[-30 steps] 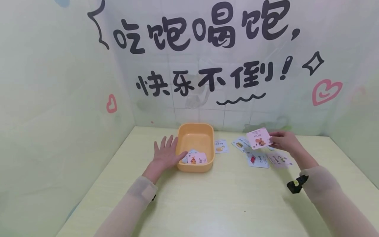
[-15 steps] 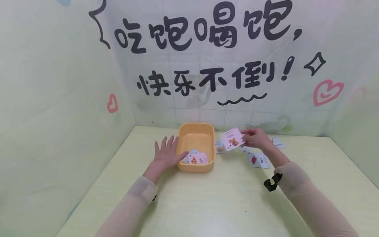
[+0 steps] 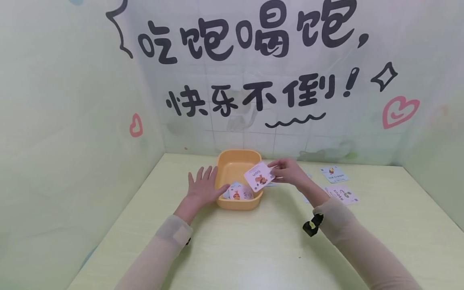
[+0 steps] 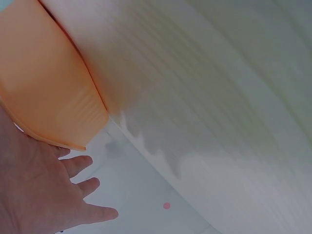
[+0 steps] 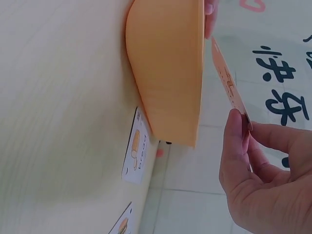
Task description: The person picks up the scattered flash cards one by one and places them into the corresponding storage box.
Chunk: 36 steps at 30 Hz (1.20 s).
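In the head view my right hand [image 3: 290,174] pinches the pink lion card [image 3: 259,176] by its edge, over the right rim of the orange bin [image 3: 239,205]. The right wrist view shows that card [image 5: 228,80] edge-on between thumb and fingers, above the rim. My left hand [image 3: 204,188] lies along the bin's left side with its fingers spread, the thumb over the rim. The left wrist view has the same hand [image 4: 44,190] against the bin's wall [image 4: 53,83]. Inside the bin, a pink fish card [image 3: 241,194] overlaps a blue card [image 3: 227,194].
Right of the bin lies a bread card [image 5: 136,151], partly hidden in the head view. Farther right are an ice cream card [image 3: 334,175] and a snake card [image 3: 343,195]; my right forearm covers other cards. A printed backdrop [image 3: 195,141] stands behind the table [image 3: 261,245].
My right hand has carried the lion card left from above the scattered cards to the bin, uncovering the ice cream and snake cards. My left hand has stayed at the bin's side.
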Each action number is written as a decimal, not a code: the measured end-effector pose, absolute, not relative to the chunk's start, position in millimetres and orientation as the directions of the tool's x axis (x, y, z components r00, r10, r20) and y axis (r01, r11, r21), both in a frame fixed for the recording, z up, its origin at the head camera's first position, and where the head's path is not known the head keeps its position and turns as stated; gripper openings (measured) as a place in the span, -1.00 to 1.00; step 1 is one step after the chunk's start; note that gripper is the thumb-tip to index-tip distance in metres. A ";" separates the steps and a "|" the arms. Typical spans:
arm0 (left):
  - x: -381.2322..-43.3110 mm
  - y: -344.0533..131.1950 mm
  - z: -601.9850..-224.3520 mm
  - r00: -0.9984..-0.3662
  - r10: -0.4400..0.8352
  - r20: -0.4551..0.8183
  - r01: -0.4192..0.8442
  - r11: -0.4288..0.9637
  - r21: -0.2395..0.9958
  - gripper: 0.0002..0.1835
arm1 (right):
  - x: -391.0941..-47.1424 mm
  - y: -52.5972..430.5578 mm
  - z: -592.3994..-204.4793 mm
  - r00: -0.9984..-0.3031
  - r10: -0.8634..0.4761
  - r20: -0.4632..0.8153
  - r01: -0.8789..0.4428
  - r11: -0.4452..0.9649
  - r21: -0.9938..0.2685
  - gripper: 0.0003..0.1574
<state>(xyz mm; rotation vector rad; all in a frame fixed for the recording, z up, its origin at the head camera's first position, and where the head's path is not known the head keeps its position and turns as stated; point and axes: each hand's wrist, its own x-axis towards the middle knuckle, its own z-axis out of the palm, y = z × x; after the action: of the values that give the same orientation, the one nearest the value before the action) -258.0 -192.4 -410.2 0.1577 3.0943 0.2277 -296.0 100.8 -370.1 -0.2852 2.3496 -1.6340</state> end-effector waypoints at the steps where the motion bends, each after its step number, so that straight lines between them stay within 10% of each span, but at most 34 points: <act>1: -258.0 -192.4 -410.2 -0.994 0.104 -0.028 0.098 0.984 0.147 -0.01 | -296.0 97.8 -371.1 -0.945 -0.313 -0.098 -0.016 0.344 -0.939 -0.57; 36: -261.4 -191.2 -412.3 -0.996 0.079 -0.041 0.071 0.985 0.159 -0.01 | -286.1 52.1 -383.0 -0.937 -0.342 -0.071 -0.100 0.457 -0.884 -0.72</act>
<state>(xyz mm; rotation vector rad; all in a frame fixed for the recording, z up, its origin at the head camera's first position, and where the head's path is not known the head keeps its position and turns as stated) -261.4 -191.2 -412.3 0.1165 3.0826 0.2443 -286.1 52.1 -383.0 -0.3820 2.4693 -1.4731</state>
